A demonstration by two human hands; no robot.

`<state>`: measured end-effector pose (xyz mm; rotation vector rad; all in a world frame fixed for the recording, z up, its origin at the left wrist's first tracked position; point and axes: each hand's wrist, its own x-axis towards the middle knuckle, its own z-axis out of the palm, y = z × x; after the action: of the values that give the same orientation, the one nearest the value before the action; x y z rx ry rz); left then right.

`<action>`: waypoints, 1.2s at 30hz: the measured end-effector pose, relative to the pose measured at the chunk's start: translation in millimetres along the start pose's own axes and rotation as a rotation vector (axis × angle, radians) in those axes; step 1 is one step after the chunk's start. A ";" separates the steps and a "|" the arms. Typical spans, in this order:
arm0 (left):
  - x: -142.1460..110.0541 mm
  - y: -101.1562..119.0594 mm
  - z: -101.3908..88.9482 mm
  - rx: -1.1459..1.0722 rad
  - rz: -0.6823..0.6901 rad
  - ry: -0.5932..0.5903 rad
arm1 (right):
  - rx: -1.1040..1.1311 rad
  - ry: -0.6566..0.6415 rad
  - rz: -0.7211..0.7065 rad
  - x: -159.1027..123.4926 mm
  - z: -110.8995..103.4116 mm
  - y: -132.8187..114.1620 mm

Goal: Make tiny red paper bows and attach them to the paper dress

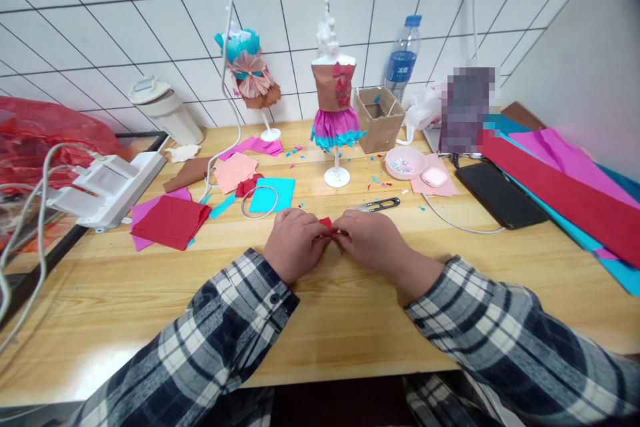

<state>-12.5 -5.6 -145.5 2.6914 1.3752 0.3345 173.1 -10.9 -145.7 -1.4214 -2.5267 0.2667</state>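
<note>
My left hand [299, 245] and my right hand [373, 245] meet over the middle of the table, fingertips pinched together. Between them is a small piece of red crepe paper [326, 222], mostly covered by my fingers. Just beyond my right hand lies a pair of thread snips [383, 204] with black handles. A silver wire ring [260, 202] rests partly on a turquoise paper square [280, 193] past my left hand. Farther back stands a small dress form [336, 90] in a brown top with red bows and a magenta skirt with a turquoise hem.
At the left are stacked red paper squares [173, 221] and a white power strip [123, 190]. A second dress form [253, 73] stands near the tiled wall. Rightward are a pink bowl [406, 164] of beads, a cardboard box [377, 123], a black phone [500, 193] and long paper strips [565, 193].
</note>
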 end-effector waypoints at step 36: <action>0.6 1.3 0.2 -0.006 -0.019 0.019 | -0.010 -0.027 0.012 -0.7 -4.3 -2.2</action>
<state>-11.1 -5.9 -145.3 2.6752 1.4010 0.3629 172.9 -12.5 -141.1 -1.4462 -2.5457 0.2770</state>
